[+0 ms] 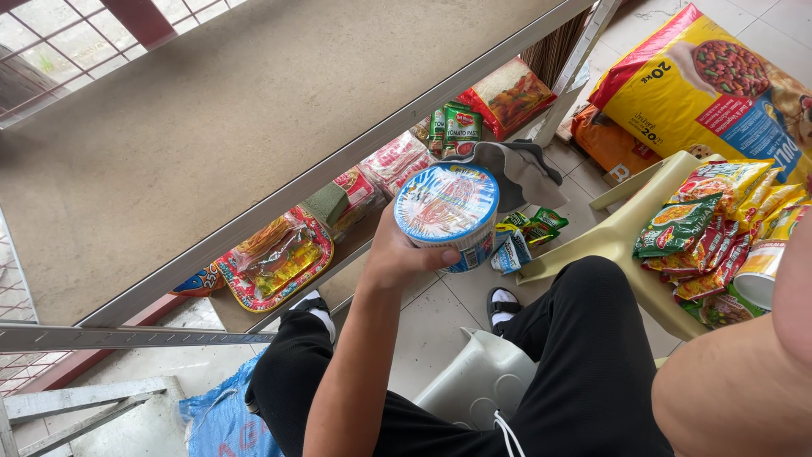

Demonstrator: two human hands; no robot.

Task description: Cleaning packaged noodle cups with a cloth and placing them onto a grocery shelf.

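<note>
A wide grey metal shelf point(211, 127) is filling the upper left of the view, its top board bare and a lower level carrying packets. To the right of the shelf, a big yellow sack point(702, 85) is lying on the tiled floor, and a pale yellow plastic chair point(609, 241) is holding a heap of snack packets point(719, 228). The person is sitting with black-trousered legs point(584, 338) stretching toward the shelf. Their left hand point(397, 254) is clamping a round instant noodle cup point(448, 211) from the side, thumb across the front, holding it lid-up just before the shelf's lower level. Only the right forearm is showing, so whether the right hand is open or closed cannot be told.
</note>
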